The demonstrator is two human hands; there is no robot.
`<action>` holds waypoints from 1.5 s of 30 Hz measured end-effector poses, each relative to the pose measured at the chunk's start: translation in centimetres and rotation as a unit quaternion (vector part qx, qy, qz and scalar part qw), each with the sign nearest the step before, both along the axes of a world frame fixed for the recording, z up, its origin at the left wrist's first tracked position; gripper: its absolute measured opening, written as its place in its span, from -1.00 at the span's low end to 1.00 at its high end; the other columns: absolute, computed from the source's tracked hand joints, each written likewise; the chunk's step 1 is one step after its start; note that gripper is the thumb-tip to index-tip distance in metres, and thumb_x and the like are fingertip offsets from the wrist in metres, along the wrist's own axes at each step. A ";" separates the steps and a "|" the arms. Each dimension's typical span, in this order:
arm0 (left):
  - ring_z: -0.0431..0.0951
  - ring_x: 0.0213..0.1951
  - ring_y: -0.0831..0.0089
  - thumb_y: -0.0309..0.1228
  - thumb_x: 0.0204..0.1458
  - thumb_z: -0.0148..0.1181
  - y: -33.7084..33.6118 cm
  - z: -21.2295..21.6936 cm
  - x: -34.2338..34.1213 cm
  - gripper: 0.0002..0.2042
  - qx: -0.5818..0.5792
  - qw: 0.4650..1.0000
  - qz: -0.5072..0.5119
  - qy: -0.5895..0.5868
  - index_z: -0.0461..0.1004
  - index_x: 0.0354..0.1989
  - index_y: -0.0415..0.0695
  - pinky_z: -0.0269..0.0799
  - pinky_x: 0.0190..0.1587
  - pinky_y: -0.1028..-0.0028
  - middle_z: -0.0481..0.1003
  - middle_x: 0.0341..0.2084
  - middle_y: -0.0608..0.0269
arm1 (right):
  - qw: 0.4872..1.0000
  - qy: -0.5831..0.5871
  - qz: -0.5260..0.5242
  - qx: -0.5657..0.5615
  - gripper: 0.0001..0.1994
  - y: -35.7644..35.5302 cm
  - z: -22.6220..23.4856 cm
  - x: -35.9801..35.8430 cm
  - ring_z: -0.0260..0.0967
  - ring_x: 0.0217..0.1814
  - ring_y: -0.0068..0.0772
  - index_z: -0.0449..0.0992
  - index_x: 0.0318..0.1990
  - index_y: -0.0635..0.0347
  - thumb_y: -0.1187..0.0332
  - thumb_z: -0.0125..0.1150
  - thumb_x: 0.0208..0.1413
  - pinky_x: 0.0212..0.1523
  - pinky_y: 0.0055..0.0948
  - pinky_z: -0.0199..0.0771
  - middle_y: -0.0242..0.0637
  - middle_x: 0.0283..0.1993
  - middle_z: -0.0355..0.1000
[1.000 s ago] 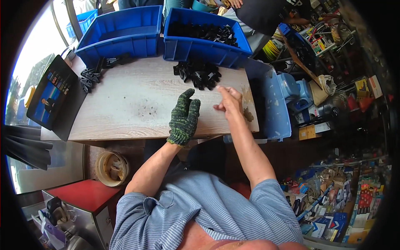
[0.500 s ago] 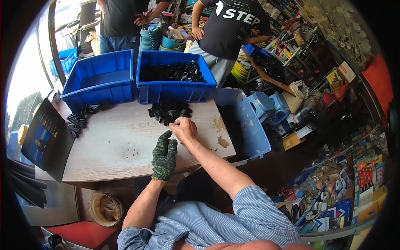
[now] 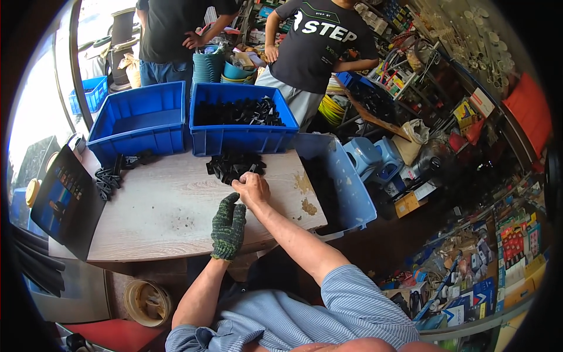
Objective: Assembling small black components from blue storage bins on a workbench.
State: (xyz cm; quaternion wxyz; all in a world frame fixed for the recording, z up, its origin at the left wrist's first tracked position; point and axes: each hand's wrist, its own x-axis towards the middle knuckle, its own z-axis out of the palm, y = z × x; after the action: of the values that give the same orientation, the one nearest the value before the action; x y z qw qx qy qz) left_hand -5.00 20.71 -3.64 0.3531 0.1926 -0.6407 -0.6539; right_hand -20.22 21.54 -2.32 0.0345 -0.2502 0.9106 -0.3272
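A pale table [image 3: 146, 214] stands over dark floor [image 3: 372, 249], with light [image 3: 38, 100], apparently daylight, at left.

The bare right hand [image 3: 253, 191] has moved leftward, closer to the gloved left hand [image 3: 227, 230].

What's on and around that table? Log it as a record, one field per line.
Table: pale, wood-grained
Right bin: blue, holding black parts
Pile: black parts before right bin
Right hand: bare, at pile's near edge; grip unclear
Left hand: gloved, just left of right hand
Screen: at table's left end
Tub: light blue, right of table
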 end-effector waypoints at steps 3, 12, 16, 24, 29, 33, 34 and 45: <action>0.37 -0.48 0.68 -0.40 0.26 0.09 0.1 -0.4 0.6 -0.71 -0.007 1.000 0.009 0.000 0.40 0.12 -0.16 0.37 -0.40 0.58 0.44 -0.45 0.41 | 0.999 0.000 0.009 -0.033 -0.71 0.0 -0.7 0.7 0.54 -0.32 -0.03 0.61 -0.46 0.13 0.08 0.24 -0.11 -0.27 -0.15 0.49 -0.13 -0.42 0.57; 0.43 -0.51 0.64 -0.32 0.22 0.16 -2.1 2.1 0.8 -0.68 0.100 0.995 -0.008 -0.003 0.41 0.10 -0.16 0.43 -0.42 0.53 0.50 -0.47 0.25 | 0.992 -0.093 -0.003 -0.085 -0.78 0.7 2.2 0.0 0.46 -0.61 -0.35 0.62 -0.39 0.21 0.23 0.26 -0.05 -0.61 -0.35 0.54 -0.24 -0.52 0.51; 0.58 -0.28 0.35 -0.29 0.20 0.16 -4.9 0.2 -0.8 -0.65 0.045 0.996 0.026 -0.070 0.43 0.10 -0.19 0.49 -0.21 0.37 0.58 -0.30 0.08 | 0.979 -0.171 -0.021 -0.110 -0.81 0.8 2.5 0.5 0.32 -0.67 -0.48 0.59 -0.37 0.23 0.28 0.27 -0.02 -0.68 -0.40 0.51 -0.39 -0.57 0.40; 0.55 -0.25 -0.07 -0.32 0.08 0.12 -6.5 1.1 -3.8 -0.77 -0.293 0.917 0.032 -0.267 0.52 -0.11 -0.08 0.45 -0.19 0.09 0.57 -0.26 -0.04 | 0.955 -0.204 0.034 -0.211 -0.81 2.5 -0.5 0.5 0.13 -0.76 -0.61 0.56 -0.39 0.29 0.31 0.31 0.05 -0.72 -0.53 0.11 -0.43 -0.61 0.34; 0.58 -0.20 -0.01 -0.33 0.06 0.15 -7.1 1.0 -2.0 -0.74 -0.308 0.917 0.080 -0.240 0.52 -0.08 -0.08 0.47 -0.15 0.14 0.59 -0.29 -0.02 | 0.931 -0.285 -0.028 -0.227 -0.78 2.4 0.6 1.0 0.11 -0.80 -0.58 0.52 -0.30 0.27 0.28 0.31 0.08 -0.75 -0.46 0.32 -0.44 -0.65 0.29; 0.59 -0.17 0.02 -0.35 0.07 0.17 -7.7 1.0 -0.8 -0.68 -0.275 0.925 0.122 -0.233 0.52 0.01 -0.09 0.49 -0.10 0.19 0.59 -0.20 -0.02 | 0.937 -0.283 -0.052 -0.197 -0.74 1.6 1.8 1.0 0.12 -0.80 -0.57 0.49 -0.28 0.26 0.24 0.34 0.06 -0.77 -0.38 0.41 -0.45 -0.66 0.26; 0.60 -0.18 0.02 -0.35 0.07 0.17 -7.7 1.2 -0.8 -0.70 -0.265 0.930 0.122 -0.225 0.52 0.00 -0.09 0.49 -0.11 0.20 0.59 -0.20 -0.02 | 0.951 -0.259 -0.051 -0.163 -0.73 1.3 1.9 0.7 0.14 -0.79 -0.56 0.49 -0.32 0.24 0.22 0.36 0.04 -0.76 -0.39 0.41 -0.43 -0.65 0.28; 0.60 -0.29 0.11 -0.24 0.03 0.26 -6.0 0.9 -0.9 -0.66 -0.348 0.919 0.106 -0.151 0.54 -0.05 -0.12 0.51 -0.22 0.22 0.59 -0.30 0.05 | 0.975 -0.199 -0.005 -0.100 -0.70 0.9 1.0 0.1 0.14 -0.81 -0.49 0.50 -0.50 0.25 0.17 0.30 0.02 -0.80 -0.37 0.28 -0.42 -0.72 0.23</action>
State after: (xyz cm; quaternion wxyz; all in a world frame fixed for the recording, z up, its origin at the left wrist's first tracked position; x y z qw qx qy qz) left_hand -5.92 14.75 -2.72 0.3638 0.2208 -0.8494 -0.3121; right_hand -20.09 22.45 -1.34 0.1877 -0.1774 0.8494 -0.4603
